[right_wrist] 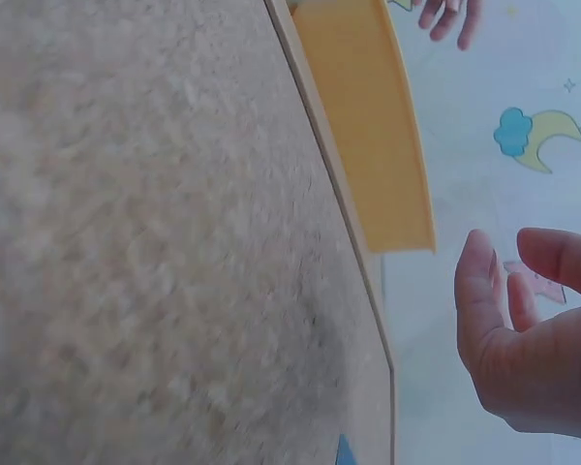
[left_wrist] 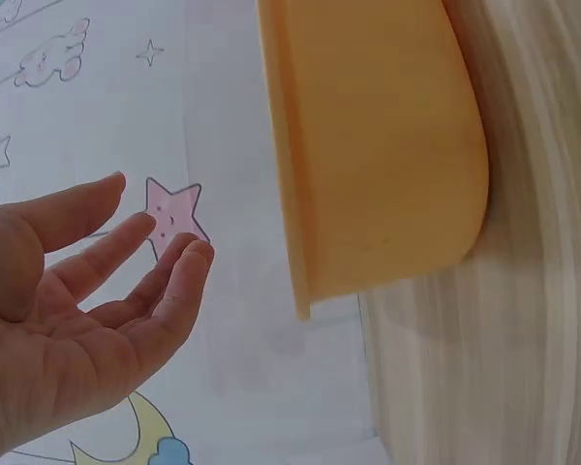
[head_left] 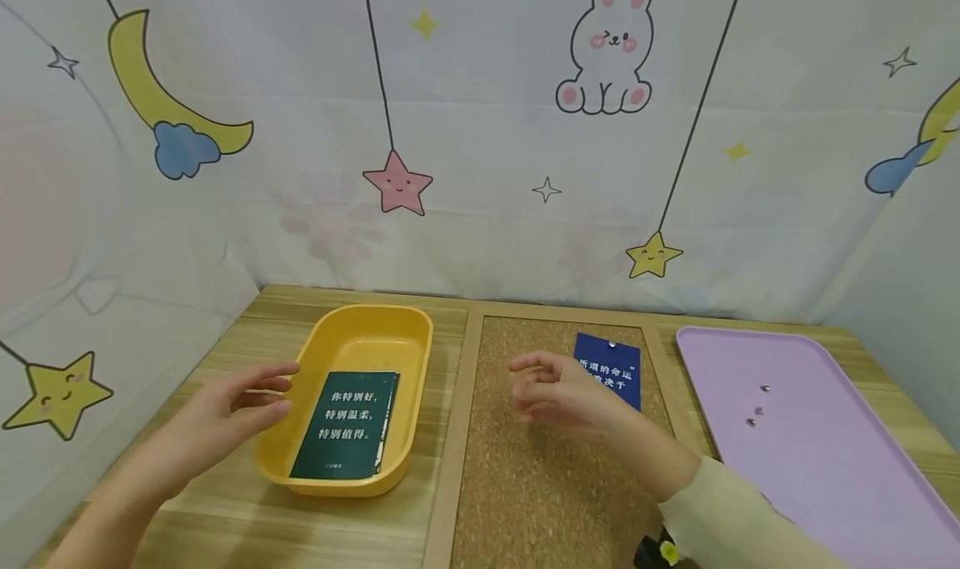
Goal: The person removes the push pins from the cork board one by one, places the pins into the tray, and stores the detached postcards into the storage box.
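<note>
My left hand [head_left: 225,419] hovers by the left rim of a yellow bin [head_left: 345,323], its fingers loosely bent around nothing. Inside the bin lies a small stack of dark green cards [head_left: 345,427] with white printed characters. Over the corkboard [head_left: 517,486] hangs my right hand [head_left: 558,394], fingers relaxed and holding nothing. A dark blue card [head_left: 626,365] with white lettering is fixed near the board's top right by a silver pushpin [head_left: 612,344]. The right hand and forearm hide part of that card. In the left wrist view, the left hand [left_wrist: 107,291] shows a bare palm.
To the right of the board lies a lilac tray [head_left: 825,436] with several small silver pins [head_left: 752,422]. A black object with a yellow spot [head_left: 667,551] shows under the right sleeve at the bottom edge. A printed curtain [head_left: 495,136] hangs behind the wooden table [head_left: 202,519].
</note>
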`<move>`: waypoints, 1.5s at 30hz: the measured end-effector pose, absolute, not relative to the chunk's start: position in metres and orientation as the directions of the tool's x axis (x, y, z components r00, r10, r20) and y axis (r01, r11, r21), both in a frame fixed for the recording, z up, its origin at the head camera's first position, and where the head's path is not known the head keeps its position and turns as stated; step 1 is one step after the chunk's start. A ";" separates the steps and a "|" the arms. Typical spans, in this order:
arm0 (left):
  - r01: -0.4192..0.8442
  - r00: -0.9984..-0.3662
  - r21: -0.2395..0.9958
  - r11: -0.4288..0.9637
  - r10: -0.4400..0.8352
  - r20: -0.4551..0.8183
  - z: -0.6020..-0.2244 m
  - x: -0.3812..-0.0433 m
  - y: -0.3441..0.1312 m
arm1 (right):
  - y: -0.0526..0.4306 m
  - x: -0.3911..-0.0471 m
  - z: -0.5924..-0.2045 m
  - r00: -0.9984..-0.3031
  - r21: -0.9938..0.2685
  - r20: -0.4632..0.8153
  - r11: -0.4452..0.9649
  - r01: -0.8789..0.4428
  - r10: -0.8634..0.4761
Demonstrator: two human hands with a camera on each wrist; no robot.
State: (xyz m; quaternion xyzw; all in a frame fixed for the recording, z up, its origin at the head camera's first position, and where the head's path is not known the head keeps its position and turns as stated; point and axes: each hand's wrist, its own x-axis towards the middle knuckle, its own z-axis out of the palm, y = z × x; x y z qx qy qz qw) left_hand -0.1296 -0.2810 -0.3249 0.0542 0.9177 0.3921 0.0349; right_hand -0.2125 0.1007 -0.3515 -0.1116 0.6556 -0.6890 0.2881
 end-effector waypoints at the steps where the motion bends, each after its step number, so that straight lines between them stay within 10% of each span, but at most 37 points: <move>1: 0.087 -0.990 0.722 0.686 0.138 -0.012 -0.325 -0.128 -0.277 | 0.105 -0.212 -0.352 -0.809 -0.967 -0.227 0.024 0.256 -0.542; 45: 0.472 -0.806 0.686 0.553 0.587 0.081 -0.343 -0.122 -0.146 | 0.234 -0.202 -0.366 -0.904 -0.957 -0.243 0.238 0.164 -0.352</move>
